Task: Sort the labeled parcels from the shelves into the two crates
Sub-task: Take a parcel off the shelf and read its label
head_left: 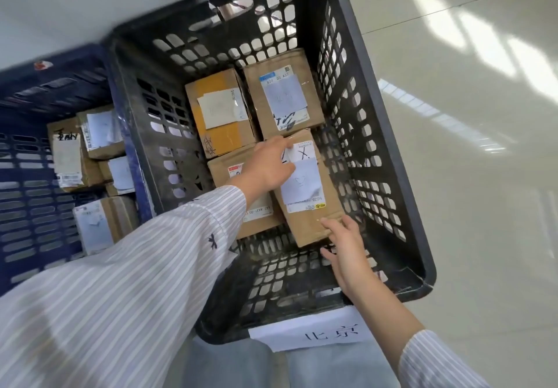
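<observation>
your parcel point(305, 215) is down inside the black crate point(380, 146), on its right side, just in front of the two boxes at the far wall point(280, 98) and pressed against the box to its left point(223, 170). it lies askew to those neighbours, and whether it sits flat on the crate floor i cannot tell.

your left hand point(267, 169) lies on the parcel's top with fingers stretched out flat, the tips on its white label point(302, 181). your right hand point(347, 245) meets the near end with fingers spread and loose; neither hand is clamped round the box.

the risks, as i judge them:
- nothing grips the parcel, so if its left edge rides on the neighbour it may tip or rock when you lift away. press it level first.
- your left fingertips rest on loose-looking paper; dragging them off could crease or peel the label, and the sorting depends on it.
- pushing it straight could shove the left box out of line.
- the blue crate point(18, 176) stands right beside this one with its own parcels point(99, 134). check that the writing matches the paper tag point(317, 332) on this crate's near wall; the label is too blurred for me to read.
</observation>
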Available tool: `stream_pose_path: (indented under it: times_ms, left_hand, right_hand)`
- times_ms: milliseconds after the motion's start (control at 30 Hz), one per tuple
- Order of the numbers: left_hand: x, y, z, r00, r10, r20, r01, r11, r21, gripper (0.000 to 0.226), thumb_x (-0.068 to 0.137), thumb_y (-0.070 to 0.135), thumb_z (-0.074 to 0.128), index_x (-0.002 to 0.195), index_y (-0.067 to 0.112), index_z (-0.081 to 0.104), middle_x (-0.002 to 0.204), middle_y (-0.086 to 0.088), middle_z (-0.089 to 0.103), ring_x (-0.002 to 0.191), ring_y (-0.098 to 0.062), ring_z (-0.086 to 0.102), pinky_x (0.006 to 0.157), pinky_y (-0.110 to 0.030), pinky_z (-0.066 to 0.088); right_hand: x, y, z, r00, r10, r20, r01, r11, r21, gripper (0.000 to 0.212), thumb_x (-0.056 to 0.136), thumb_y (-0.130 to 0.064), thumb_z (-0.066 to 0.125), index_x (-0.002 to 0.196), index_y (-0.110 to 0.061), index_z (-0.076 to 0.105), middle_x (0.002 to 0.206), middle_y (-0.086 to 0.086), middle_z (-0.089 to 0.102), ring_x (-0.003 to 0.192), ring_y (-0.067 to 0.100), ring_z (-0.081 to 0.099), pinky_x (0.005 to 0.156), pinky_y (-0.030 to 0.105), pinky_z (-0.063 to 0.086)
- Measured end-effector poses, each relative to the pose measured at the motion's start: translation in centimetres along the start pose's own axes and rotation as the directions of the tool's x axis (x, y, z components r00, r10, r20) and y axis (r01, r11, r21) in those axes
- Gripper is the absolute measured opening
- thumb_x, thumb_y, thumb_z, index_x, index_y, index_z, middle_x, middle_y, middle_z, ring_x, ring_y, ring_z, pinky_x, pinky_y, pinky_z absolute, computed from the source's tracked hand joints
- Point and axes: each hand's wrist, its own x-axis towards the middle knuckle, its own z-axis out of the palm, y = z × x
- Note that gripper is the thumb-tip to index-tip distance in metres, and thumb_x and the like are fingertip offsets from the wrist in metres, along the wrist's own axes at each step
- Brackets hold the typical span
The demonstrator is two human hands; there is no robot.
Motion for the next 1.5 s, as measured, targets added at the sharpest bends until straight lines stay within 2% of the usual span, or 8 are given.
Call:
stream_pose_path:
  times_ms: [233, 367, 467, 567, 667, 800, 1300, 1500]
  left_hand:
    - [0.6, -1.2, 0.4, 0.997, 0.049, 0.066, -0.068, 0.943, 0.326, 0.055, 0.092, 0.019, 0.049, 0.144, 0.018, 0.031, 0.159, -0.002, 0.004, 0.145, -0.023, 0.006, 0.113, -0.037, 0.018]
    - [-0.6, -2.2, 1.3, 0.997, 0.048, 0.052, -0.063, 0.934, 0.353, 0.062, 0.094, 0.019, 0.046, 0.150, 0.019, 0.018, 0.159, 0.000, -0.010, 0.146, -0.021, -0.006, 0.116, -0.040, 0.010]
    - [-1.9, -2.9, 2.5, 0.997, 0.070, 0.039, -0.080, 0.922, 0.378, 0.065, 0.097, 0.023, 0.043, 0.152, 0.018, 0.008, 0.158, -0.001, -0.015, 0.145, -0.021, -0.012, 0.117, -0.037, 0.005]
    - [-2.6, -3.3, 4.2, 0.994, 0.093, 0.062, -0.110, 0.915, 0.389, 0.064, 0.099, 0.028, 0.038, 0.152, 0.022, 0.002, 0.158, 0.000, -0.017, 0.145, -0.021, -0.013, 0.118, -0.036, 0.000]
    - [-2.8, -3.7, 5.8, 0.990, 0.082, 0.116, -0.121, 0.915, 0.385, 0.066, 0.099, 0.029, 0.038, 0.151, 0.026, -0.002, 0.156, 0.000, -0.021, 0.145, -0.019, -0.014, 0.118, -0.035, 0.001]
    - [-2.2, -3.9, 6.6, 0.993, 0.043, 0.106, -0.082, 0.917, 0.391, 0.076, 0.093, 0.009, 0.046, 0.151, 0.027, 0.001, 0.156, 0.001, -0.024, 0.145, -0.018, -0.016, 0.116, -0.032, 0.013]
    - [-3.6, -3.0, 5.1, 0.976, -0.021, 0.217, -0.090, 0.866, 0.491, 0.085, 0.089, 0.014, 0.056, 0.151, 0.027, 0.001, 0.157, -0.002, -0.020, 0.144, -0.018, -0.018, 0.116, -0.038, -0.005]
    - [-4.7, -5.0, 7.2, 0.964, -0.022, 0.265, -0.116, 0.862, 0.493, 0.084, 0.093, 0.040, 0.052, 0.150, 0.029, -0.008, 0.152, 0.005, -0.033, 0.146, -0.017, -0.009, 0.116, -0.037, -0.004]
  right_hand:
    - [1.4, -0.1, 0.9, 0.999, 0.047, 0.000, -0.047, 0.998, -0.036, 0.049, 0.091, -0.017, 0.060, 0.133, -0.023, 0.036, 0.139, 0.007, 0.041, 0.115, 0.019, 0.043, 0.093, 0.039, 0.044]
    - [1.0, -1.0, 0.5, 0.988, -0.129, -0.089, 0.072, 0.878, -0.474, 0.044, 0.092, -0.018, 0.057, 0.133, -0.014, 0.043, 0.138, 0.004, 0.030, 0.104, 0.017, 0.046, 0.087, 0.026, 0.040]
    - [0.8, -1.4, 0.8, 0.890, -0.445, -0.096, 0.227, 0.618, -0.753, 0.045, 0.092, -0.015, 0.054, 0.135, -0.005, 0.043, 0.143, 0.008, 0.027, 0.116, 0.024, 0.049, 0.089, 0.028, 0.043]
    - [1.3, -2.0, 1.9, 0.744, -0.640, 0.195, 0.399, 0.190, -0.897, 0.057, 0.091, -0.005, 0.048, 0.145, -0.005, 0.031, 0.157, 0.012, 0.014, 0.144, 0.027, 0.017, 0.115, 0.039, 0.026]
    - [2.5, -2.3, 3.0, 0.773, -0.381, 0.507, 0.457, -0.219, -0.862, 0.071, 0.095, -0.014, 0.040, 0.152, -0.014, -0.002, 0.159, 0.004, -0.017, 0.146, 0.023, -0.017, 0.120, 0.043, -0.001]
    - [4.5, -1.3, 2.9, 0.879, -0.143, 0.454, 0.348, -0.458, -0.818, 0.084, 0.094, -0.018, 0.046, 0.150, -0.017, -0.017, 0.154, -0.002, -0.031, 0.142, 0.021, -0.028, 0.119, 0.044, -0.002]
    - [2.1, -2.4, 2.4, 0.900, -0.129, 0.416, 0.332, -0.412, -0.848, 0.074, 0.097, -0.032, 0.041, 0.152, -0.015, -0.005, 0.157, 0.001, -0.023, 0.144, 0.022, -0.022, 0.119, 0.046, -0.002]
    - [2.2, -0.7, 1.8, 0.918, -0.104, 0.381, 0.304, -0.432, -0.849, 0.077, 0.097, -0.033, 0.040, 0.151, -0.016, -0.012, 0.154, -0.002, -0.031, 0.141, 0.021, -0.029, 0.119, 0.046, -0.001]
